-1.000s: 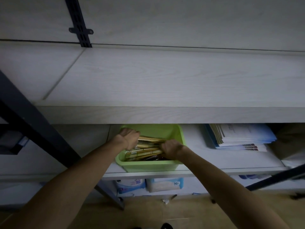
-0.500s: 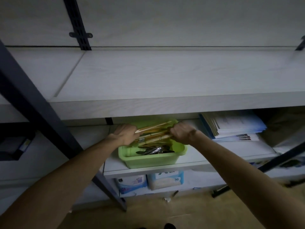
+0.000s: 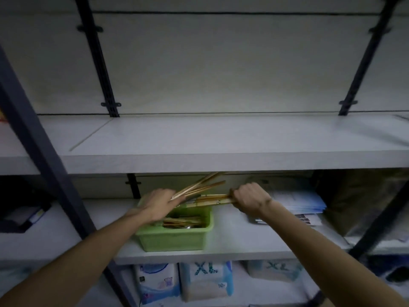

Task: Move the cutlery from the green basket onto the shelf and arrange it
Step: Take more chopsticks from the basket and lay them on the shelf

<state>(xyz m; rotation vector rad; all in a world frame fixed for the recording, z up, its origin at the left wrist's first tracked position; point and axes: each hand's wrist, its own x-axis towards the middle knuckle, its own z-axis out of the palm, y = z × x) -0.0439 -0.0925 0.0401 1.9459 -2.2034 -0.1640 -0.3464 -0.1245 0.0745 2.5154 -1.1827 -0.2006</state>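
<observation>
A green basket (image 3: 174, 239) stands on the lower shelf, with wooden cutlery and some metal pieces left inside (image 3: 183, 221). Above it, my left hand (image 3: 160, 201) grips one end of a bundle of long wooden utensils (image 3: 199, 187) that fan up toward the underside of the upper shelf (image 3: 221, 140). My right hand (image 3: 250, 197) grips the other end of a second, level bundle (image 3: 212, 200). Both bundles are lifted clear of the basket.
A stack of papers and booklets (image 3: 298, 202) lies right of the basket. Dark metal uprights (image 3: 44, 156) slant across the left and stand at the back wall. Packs marked XL (image 3: 205, 280) sit below. A dark tray (image 3: 20, 216) is at far left.
Both hands have lifted the wooden utensils up out of the basket and drawn apart. The view has tilted upward, showing more of the upper shelf.
</observation>
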